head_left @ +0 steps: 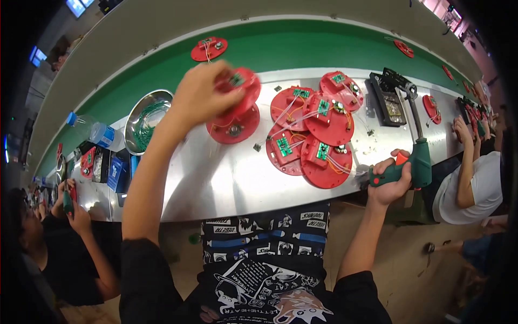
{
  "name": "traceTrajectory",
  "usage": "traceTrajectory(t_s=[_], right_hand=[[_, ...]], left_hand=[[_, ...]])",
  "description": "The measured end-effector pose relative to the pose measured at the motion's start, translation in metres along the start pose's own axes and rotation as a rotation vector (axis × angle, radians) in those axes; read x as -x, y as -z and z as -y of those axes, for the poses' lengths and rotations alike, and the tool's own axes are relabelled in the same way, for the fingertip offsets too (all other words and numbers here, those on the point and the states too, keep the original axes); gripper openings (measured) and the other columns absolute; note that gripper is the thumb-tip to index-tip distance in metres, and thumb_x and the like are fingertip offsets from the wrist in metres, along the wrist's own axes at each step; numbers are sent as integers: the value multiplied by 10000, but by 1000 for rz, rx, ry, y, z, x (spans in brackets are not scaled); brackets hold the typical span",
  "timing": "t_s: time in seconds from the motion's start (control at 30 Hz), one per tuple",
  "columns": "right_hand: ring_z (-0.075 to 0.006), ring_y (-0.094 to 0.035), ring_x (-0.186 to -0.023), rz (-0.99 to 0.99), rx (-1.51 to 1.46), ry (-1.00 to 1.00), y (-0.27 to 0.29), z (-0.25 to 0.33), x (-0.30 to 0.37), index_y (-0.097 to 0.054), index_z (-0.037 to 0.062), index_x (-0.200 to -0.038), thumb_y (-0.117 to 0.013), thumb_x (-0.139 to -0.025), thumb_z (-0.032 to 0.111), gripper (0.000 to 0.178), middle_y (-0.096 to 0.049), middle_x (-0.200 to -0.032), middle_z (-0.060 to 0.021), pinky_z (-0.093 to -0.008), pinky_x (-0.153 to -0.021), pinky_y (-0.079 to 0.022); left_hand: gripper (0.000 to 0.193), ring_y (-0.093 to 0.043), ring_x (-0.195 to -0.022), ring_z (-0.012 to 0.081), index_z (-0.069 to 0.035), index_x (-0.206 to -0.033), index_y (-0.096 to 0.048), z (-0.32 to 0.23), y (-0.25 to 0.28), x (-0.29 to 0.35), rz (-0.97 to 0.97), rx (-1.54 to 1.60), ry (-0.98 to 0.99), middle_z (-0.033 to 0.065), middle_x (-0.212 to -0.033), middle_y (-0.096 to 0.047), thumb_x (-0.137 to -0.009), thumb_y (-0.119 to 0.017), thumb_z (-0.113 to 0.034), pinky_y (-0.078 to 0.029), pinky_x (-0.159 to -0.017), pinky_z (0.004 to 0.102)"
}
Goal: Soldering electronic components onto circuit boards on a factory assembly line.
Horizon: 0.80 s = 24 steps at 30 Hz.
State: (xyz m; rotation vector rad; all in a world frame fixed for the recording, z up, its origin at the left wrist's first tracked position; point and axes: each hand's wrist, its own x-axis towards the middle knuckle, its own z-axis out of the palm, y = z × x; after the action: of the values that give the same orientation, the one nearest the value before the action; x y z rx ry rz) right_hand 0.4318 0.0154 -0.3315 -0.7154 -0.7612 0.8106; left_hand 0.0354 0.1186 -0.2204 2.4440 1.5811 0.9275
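At the centre left my left hand (202,94), partly blurred, grips a round red plastic disc (249,86) with a small green circuit board. The held disc is above another red disc (234,127) on the metal bench. My right hand (389,178) is wrapped around the handle of a green pistol-grip power screwdriver (423,162) with an orange-red button; its long metal shaft points away from me. Between my hands lies an overlapping group of red discs (327,132), several with green boards and thin white and orange wires.
A steel bowl (129,129) of green parts stands at the left, beside plastic bottles (102,135) and a blue box (117,171). A black tray (386,100) of small parts sits at the back right. Co-workers' hands (461,132) work farther along the bench (226,186).
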Motion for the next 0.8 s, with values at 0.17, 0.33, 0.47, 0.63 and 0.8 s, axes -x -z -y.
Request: traceTrajectory(t_s=[0.17,0.33,0.47,0.63,0.8], right_hand=[[-143,-491,-488,-153,92,82,-12,-4,1,-520,1,-1089,-429,-1014,304,325,-543,-947,-104,-304,-444,-418],[-156,-497,-462,-190,83,100,-14,-4,1,-508,-7,-1100,-463,-998,246,277,-532,-934,-112,-306,-419,-422],[-158,-504,-466,-207,70,96,-14,-1,2,-514,-6,-1113,-461,-996,242,279,-529,-906,-105,-307,-419,-429],[-173,-527,-469,-190,79,103,-12,-2,0,-514,-23,-1122,-468,-991,224,283,-530,-893,-117,-321,-424,-453],[-165,-524,-478,-177,105,109,-14,-1,-1,-529,-14,-1117,-470,-996,239,287,-530,-876,-102,-317,-428,-442]], left_hand=[[459,-708,-867,334,-31,-1063,-704,62,-92,-114,103,-143,127,194,-952,-729,-784,-767,-391,-552,-791,378],[577,-684,-1027,355,-90,-1116,-720,71,-125,-154,79,-315,269,170,-1045,-735,-833,-662,-589,-520,-904,474],[636,-556,-1233,397,-84,-1295,-614,110,-106,-169,-80,-553,538,215,-1298,-621,-902,-597,-584,-467,-979,525],[720,-489,-1318,388,-103,-1301,-637,169,-73,-151,27,-425,959,176,-1386,-573,-770,-754,-575,-412,-1049,495],[554,-676,-1031,280,2,-1066,-733,217,-55,-139,72,-12,905,156,-1130,-709,-668,-857,-363,-534,-856,408]])
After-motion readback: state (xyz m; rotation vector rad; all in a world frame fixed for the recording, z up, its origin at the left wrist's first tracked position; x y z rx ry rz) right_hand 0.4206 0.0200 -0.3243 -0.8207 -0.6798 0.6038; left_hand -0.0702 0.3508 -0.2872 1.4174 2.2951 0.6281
